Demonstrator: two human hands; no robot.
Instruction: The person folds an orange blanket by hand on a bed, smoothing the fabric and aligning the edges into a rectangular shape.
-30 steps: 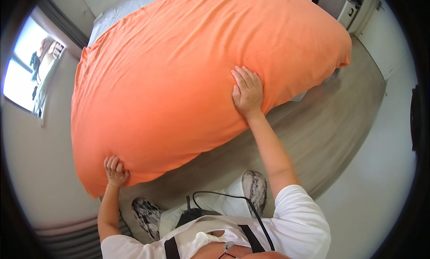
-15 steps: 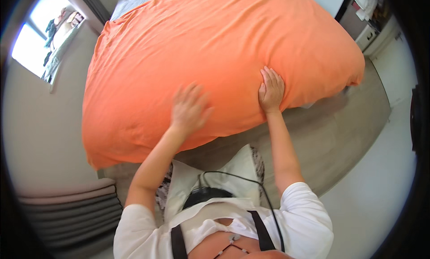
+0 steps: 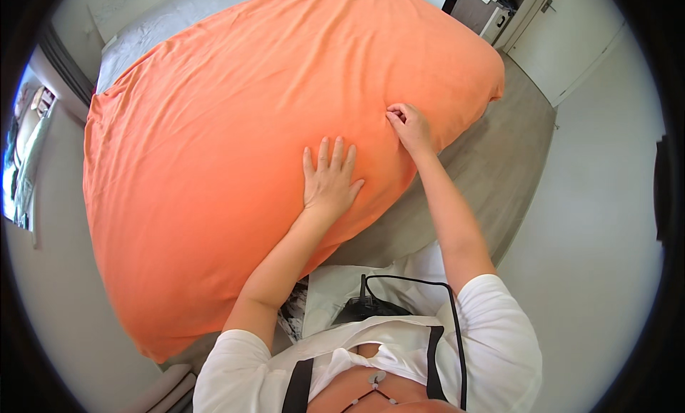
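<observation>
A large orange bed cover (image 3: 214, 163) lies spread over the bed, with its near edge hanging down in front of me. My left hand (image 3: 331, 176) rests flat on it, fingers apart, near the hanging edge. Further to the right, my right hand (image 3: 412, 130) is closed, its fingertips pinching the cloth. Fine creases run across the cover from the far side towards this hand. What lies beneath the cover is hidden.
Grey bedding (image 3: 146, 38) shows at the far left beyond the cover. Grey floor (image 3: 474, 174) runs along the bed's right side to a white door (image 3: 567, 38). A window (image 3: 27, 152) is at left, and a black cable (image 3: 457, 327) hangs over my front.
My view has turned to the right. The left hand has settled flat on the cover after moving, and the right hand has gone from lying spread to pinching the cloth.
</observation>
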